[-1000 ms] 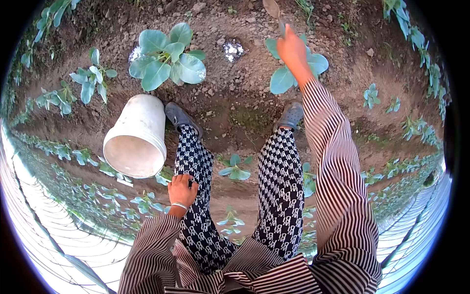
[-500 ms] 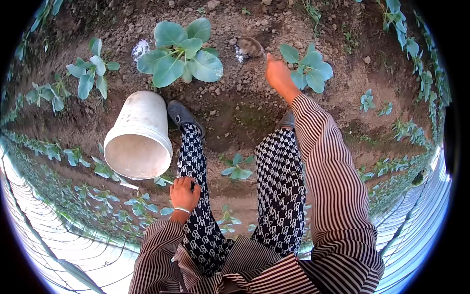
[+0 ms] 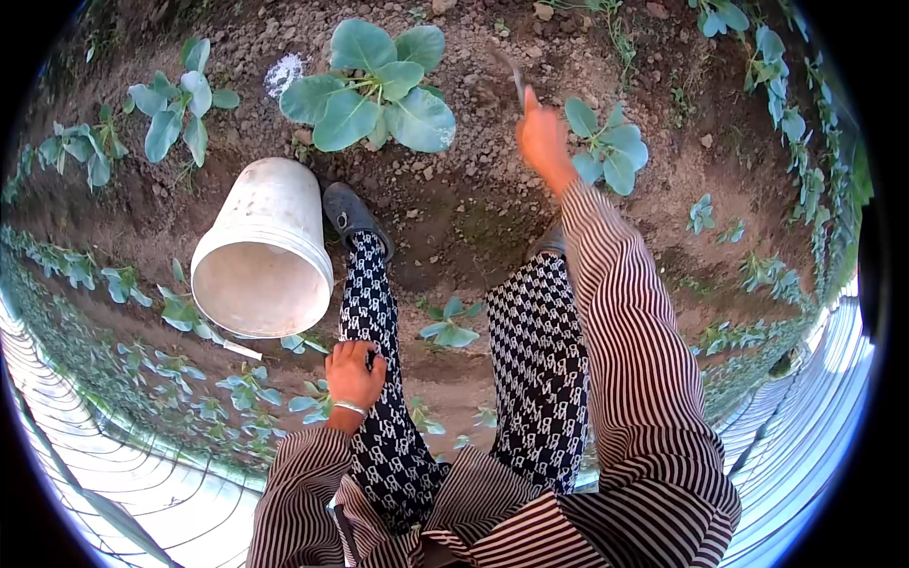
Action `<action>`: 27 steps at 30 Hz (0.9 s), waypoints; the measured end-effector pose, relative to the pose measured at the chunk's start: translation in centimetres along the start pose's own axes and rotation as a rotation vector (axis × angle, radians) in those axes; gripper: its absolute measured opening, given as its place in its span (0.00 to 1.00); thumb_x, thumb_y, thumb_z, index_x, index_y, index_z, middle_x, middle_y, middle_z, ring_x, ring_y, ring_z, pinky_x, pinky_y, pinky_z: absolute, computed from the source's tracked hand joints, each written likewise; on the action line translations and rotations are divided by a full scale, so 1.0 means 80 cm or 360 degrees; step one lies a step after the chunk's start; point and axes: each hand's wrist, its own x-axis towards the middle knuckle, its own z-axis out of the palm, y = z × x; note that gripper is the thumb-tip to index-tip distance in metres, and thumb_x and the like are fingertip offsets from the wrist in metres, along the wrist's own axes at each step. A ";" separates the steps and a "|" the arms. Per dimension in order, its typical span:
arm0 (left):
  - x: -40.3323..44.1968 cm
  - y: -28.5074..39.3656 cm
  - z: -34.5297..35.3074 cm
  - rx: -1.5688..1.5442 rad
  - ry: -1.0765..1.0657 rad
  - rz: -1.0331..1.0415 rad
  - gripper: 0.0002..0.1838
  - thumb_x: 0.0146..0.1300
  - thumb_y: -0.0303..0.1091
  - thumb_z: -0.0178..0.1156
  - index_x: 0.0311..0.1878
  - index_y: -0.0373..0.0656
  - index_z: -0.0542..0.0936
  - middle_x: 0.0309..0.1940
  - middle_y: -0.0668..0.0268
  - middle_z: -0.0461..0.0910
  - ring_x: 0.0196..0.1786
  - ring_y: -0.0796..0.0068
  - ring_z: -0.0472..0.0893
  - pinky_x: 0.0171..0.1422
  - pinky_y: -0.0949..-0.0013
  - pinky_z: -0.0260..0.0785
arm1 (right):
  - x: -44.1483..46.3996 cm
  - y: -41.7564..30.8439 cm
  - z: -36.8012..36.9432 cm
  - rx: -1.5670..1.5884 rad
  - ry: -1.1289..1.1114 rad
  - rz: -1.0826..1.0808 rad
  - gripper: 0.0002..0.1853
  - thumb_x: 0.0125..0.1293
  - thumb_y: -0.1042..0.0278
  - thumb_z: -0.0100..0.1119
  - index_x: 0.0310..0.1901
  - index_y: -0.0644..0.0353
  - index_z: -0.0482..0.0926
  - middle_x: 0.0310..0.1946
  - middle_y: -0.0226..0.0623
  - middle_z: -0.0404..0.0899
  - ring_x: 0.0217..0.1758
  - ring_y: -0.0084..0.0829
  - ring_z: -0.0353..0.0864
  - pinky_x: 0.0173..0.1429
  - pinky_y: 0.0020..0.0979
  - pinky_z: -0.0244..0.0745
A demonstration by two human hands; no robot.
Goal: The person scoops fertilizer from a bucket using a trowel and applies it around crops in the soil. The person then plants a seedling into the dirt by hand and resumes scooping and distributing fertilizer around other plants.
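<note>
Apparently, in the head view, the step in hand was working the soil [image 3: 483, 104] between a larger brassica plant [image 3: 393, 83] left of the grip and a smaller brassica plant [image 3: 620, 142] just right of it; the right hand [image 3: 544, 142] had its fingers wrapped round a scoop-like hand tool [image 3: 517, 78] reaching just beyond them, and any further stroke called for sparing the leaves. That tool's head was too blurred to show any load, while the left hand [image 3: 352, 374], curled near the white bucket [image 3: 265, 204], hid whatever it may have held.
</note>
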 end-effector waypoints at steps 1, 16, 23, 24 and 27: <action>0.000 0.000 -0.001 -0.0004 -0.0010 -0.0012 0.08 0.49 0.36 0.59 0.34 0.48 0.79 0.33 0.65 0.77 0.43 0.60 0.74 0.48 0.57 0.64 | 0.014 -0.015 -0.011 -0.0060 0.0140 -0.0064 0.31 0.65 0.71 0.48 0.70 0.59 0.54 0.39 0.57 0.74 0.35 0.51 0.80 0.38 0.46 0.74; -0.011 -0.037 -0.007 -0.0206 0.0042 -0.0127 0.10 0.51 0.39 0.58 0.35 0.47 0.79 0.35 0.63 0.78 0.45 0.63 0.75 0.50 0.59 0.63 | 0.026 -0.039 -0.025 -0.0490 0.0184 -0.0380 0.29 0.64 0.66 0.50 0.68 0.54 0.59 0.44 0.58 0.76 0.40 0.53 0.80 0.41 0.45 0.76; -0.008 -0.063 -0.016 -0.0400 -0.0003 -0.0167 0.11 0.51 0.40 0.58 0.36 0.46 0.79 0.37 0.63 0.78 0.47 0.64 0.74 0.51 0.59 0.63 | 0.166 -0.250 -0.054 0.0238 0.0762 -0.0297 0.27 0.61 0.60 0.52 0.60 0.63 0.68 0.39 0.57 0.80 0.44 0.53 0.80 0.47 0.46 0.73; -0.009 -0.067 -0.017 -0.0432 0.0006 -0.0170 0.11 0.51 0.40 0.58 0.36 0.46 0.79 0.37 0.64 0.78 0.47 0.64 0.74 0.51 0.59 0.63 | 0.180 -0.288 -0.042 0.0158 0.0706 -0.0106 0.25 0.61 0.58 0.52 0.57 0.64 0.71 0.41 0.53 0.80 0.44 0.51 0.80 0.50 0.44 0.73; -0.007 -0.081 -0.019 -0.0534 0.0035 -0.0153 0.11 0.51 0.39 0.58 0.37 0.46 0.79 0.39 0.65 0.78 0.48 0.64 0.74 0.52 0.59 0.63 | 0.214 -0.341 0.051 -0.0310 0.0127 -0.0281 0.19 0.59 0.60 0.52 0.46 0.64 0.78 0.41 0.51 0.81 0.46 0.46 0.82 0.49 0.43 0.76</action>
